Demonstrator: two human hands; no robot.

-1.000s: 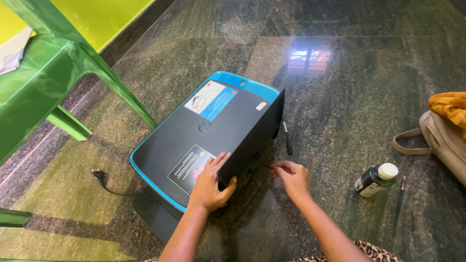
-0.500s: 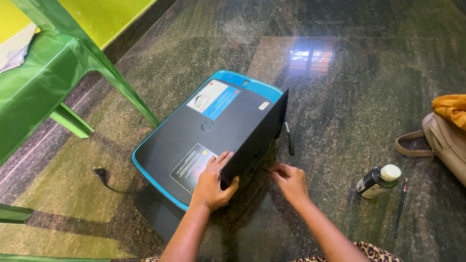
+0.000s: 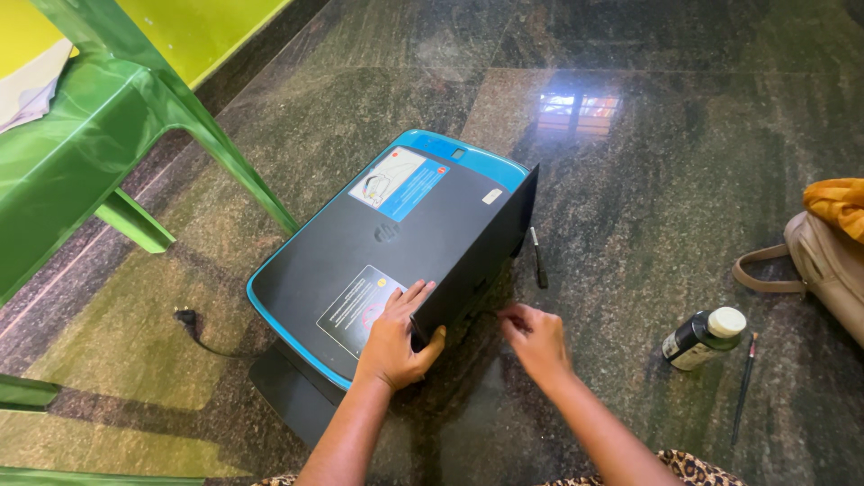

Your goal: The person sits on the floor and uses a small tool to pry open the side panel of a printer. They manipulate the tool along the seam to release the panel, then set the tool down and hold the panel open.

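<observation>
1. Head view, from where I'm standing: one printer [image 3: 396, 247], two hands, one small bottle [image 3: 704, 338], two thin pen-like tools, one bag [image 3: 823, 265], one green plastic chair [image 3: 99, 135], one power plug [image 3: 187, 318] on a cord.
2. That printer sits on the dark polished stone floor [image 3: 630, 162], just right of the chair's leg and right in front of the person. It's tipped up, so a big flat black face looks at the camera.
3. Looks-wise: black body, bright blue rim running round the edge, one blue-and-white sticker near the far end, one dark sticker with a diagram near the close end, and a small round logo between them. A black flap hangs out on the floor at the near corner.
4. Left hand [image 3: 394, 337] rests flat on the dark sticker, thumb hooked round the printer's near right edge, so it's grasping that corner.
5. Right hand [image 3: 537, 337] is low on the floor beside the printer's shadowed right side, fingers pinched together. Can't tell if anything's actually between them.
6. One black pen [image 3: 537, 256] lies just right of the printer. The other thin tool [image 3: 743, 387] lies next to the bottle, which is dark with a white cap and lying on its side.
7. The beige bag is at the right edge, with orange cloth [image 3: 841, 202] on top.
</observation>
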